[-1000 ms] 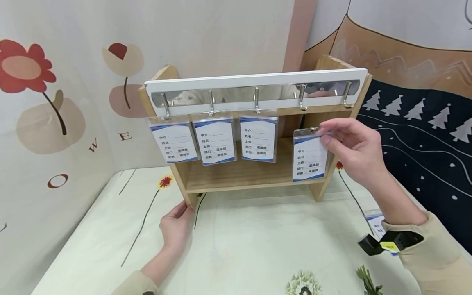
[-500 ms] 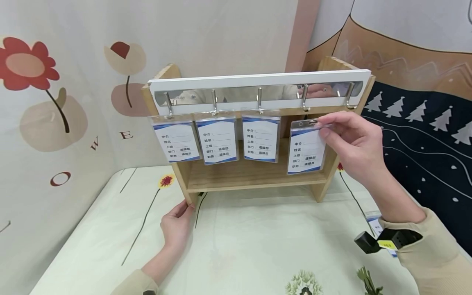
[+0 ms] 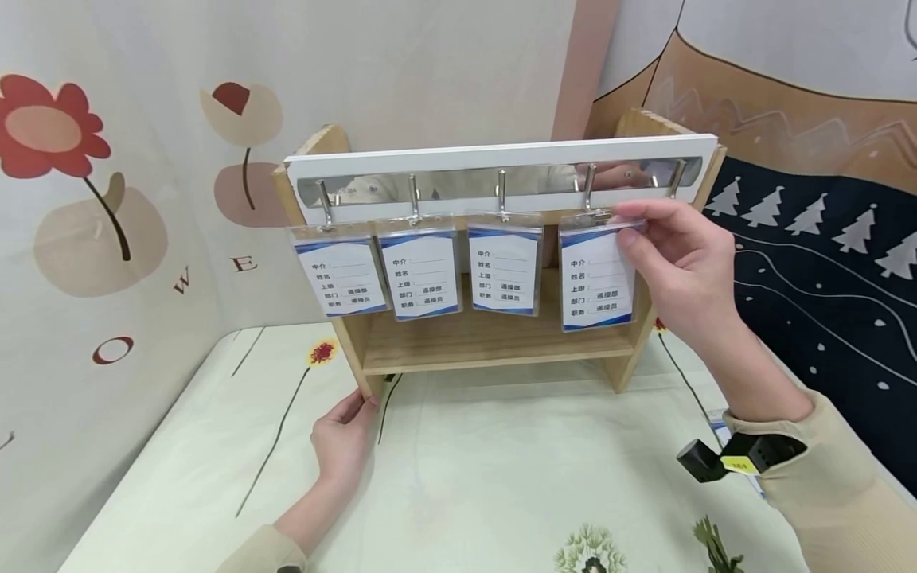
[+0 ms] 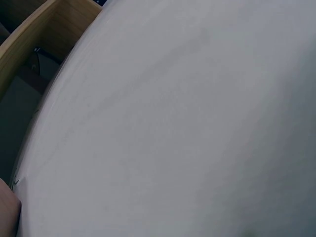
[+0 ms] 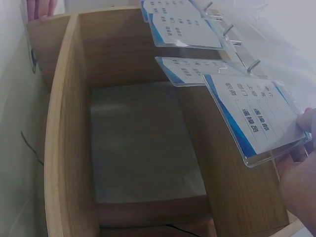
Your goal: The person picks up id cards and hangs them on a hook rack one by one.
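Note:
My right hand [image 3: 680, 263] pinches the upper right corner of a clear-sleeved badge [image 3: 598, 274] between thumb and index finger. The badge's top edge is right at the fourth metal hook [image 3: 590, 188] of the white hook rail [image 3: 458, 153]. Three similar badges hang to its left: one on the first hook [image 3: 342, 274], one on the second [image 3: 420, 272] and one on the third [image 3: 505, 269]. The fifth hook [image 3: 676, 177] is partly behind my right hand. At the lower left, my left hand [image 3: 341, 446] grips the foot of the wooden shelf's side panel [image 3: 351, 350].
The wooden shelf [image 3: 458, 350] stands on a pale flower-printed cloth [image 3: 487, 461]. Another badge [image 3: 722, 432] lies on the cloth at the right, mostly hidden by my right forearm. Printed curtains stand behind and at both sides.
My right hand has raised the badge and brought it slightly left, up to the fourth hook. My left hand stays at the shelf's foot.

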`<state>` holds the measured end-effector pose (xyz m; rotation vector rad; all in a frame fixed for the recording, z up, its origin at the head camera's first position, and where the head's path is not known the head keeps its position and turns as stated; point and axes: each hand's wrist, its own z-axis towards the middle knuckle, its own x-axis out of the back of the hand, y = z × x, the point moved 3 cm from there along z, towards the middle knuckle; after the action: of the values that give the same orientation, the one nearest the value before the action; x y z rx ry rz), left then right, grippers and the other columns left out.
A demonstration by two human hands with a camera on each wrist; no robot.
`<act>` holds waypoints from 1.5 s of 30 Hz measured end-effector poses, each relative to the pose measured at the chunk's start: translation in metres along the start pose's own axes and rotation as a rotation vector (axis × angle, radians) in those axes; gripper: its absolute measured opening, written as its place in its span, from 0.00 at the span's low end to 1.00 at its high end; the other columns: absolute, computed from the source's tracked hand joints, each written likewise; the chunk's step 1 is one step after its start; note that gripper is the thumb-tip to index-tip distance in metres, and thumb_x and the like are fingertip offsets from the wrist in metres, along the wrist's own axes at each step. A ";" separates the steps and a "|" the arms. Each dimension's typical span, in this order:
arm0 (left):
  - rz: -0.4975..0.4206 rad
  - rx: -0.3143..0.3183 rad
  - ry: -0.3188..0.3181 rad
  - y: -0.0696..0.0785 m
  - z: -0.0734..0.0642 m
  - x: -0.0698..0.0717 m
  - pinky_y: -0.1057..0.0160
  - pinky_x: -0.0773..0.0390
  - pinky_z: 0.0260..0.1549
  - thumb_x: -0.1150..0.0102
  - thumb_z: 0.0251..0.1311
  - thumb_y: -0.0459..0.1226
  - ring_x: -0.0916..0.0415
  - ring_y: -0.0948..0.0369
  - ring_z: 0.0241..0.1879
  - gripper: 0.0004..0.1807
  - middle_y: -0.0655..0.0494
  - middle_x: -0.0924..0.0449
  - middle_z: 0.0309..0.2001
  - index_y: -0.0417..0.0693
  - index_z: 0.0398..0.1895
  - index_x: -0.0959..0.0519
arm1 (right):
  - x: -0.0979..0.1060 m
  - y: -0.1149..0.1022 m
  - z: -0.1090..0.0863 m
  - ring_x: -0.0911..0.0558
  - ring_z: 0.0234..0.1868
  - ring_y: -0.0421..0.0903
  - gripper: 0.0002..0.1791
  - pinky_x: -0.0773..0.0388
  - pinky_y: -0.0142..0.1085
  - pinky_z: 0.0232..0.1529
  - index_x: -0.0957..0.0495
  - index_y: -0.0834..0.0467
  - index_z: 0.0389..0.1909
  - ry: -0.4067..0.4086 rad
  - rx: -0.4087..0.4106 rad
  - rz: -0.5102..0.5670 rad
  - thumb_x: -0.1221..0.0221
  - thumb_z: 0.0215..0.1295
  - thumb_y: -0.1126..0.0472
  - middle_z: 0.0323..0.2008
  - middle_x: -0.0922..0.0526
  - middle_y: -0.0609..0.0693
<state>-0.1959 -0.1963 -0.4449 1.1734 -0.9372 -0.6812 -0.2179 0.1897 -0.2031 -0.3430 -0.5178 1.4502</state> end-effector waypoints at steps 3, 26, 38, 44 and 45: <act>0.001 0.003 -0.004 0.000 0.000 0.000 0.84 0.27 0.38 0.38 0.70 0.35 0.19 0.47 0.56 0.19 0.38 0.18 0.55 0.35 0.61 0.20 | -0.002 0.001 0.001 0.19 0.44 0.45 0.13 0.22 0.28 0.51 0.21 0.76 0.52 0.023 -0.031 0.014 0.45 0.69 0.80 0.50 0.15 0.51; -0.002 -0.007 0.001 0.001 0.000 0.001 0.84 0.27 0.39 0.38 0.70 0.35 0.19 0.47 0.56 0.19 0.38 0.17 0.54 0.35 0.61 0.20 | -0.003 -0.008 0.005 0.16 0.44 0.43 0.15 0.20 0.24 0.47 0.16 0.63 0.58 0.049 -0.312 -0.203 0.40 0.73 0.69 0.51 0.14 0.47; -0.003 0.000 -0.003 0.001 0.000 0.001 0.83 0.27 0.39 0.38 0.69 0.35 0.19 0.47 0.56 0.19 0.38 0.17 0.55 0.36 0.61 0.20 | -0.010 0.004 0.006 0.21 0.46 0.41 0.20 0.23 0.23 0.52 0.19 0.61 0.62 -0.013 -0.305 -0.273 0.42 0.72 0.72 0.57 0.17 0.53; 0.004 0.001 0.006 0.001 0.000 -0.001 0.83 0.26 0.40 0.38 0.69 0.34 0.19 0.48 0.56 0.19 0.39 0.17 0.54 0.36 0.61 0.19 | -0.008 0.009 -0.001 0.21 0.43 0.44 0.24 0.22 0.23 0.50 0.20 0.63 0.63 -0.019 -0.211 -0.260 0.39 0.67 0.78 0.51 0.19 0.46; 0.003 0.000 0.006 0.001 -0.001 -0.001 0.82 0.26 0.40 0.38 0.69 0.34 0.19 0.47 0.56 0.19 0.39 0.17 0.54 0.36 0.61 0.19 | -0.007 0.009 -0.002 0.21 0.44 0.44 0.24 0.22 0.23 0.51 0.20 0.63 0.62 -0.018 -0.206 -0.258 0.39 0.66 0.78 0.49 0.19 0.46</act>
<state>-0.1958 -0.1950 -0.4440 1.1734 -0.9343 -0.6750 -0.2249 0.1838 -0.2109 -0.4100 -0.7022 1.1538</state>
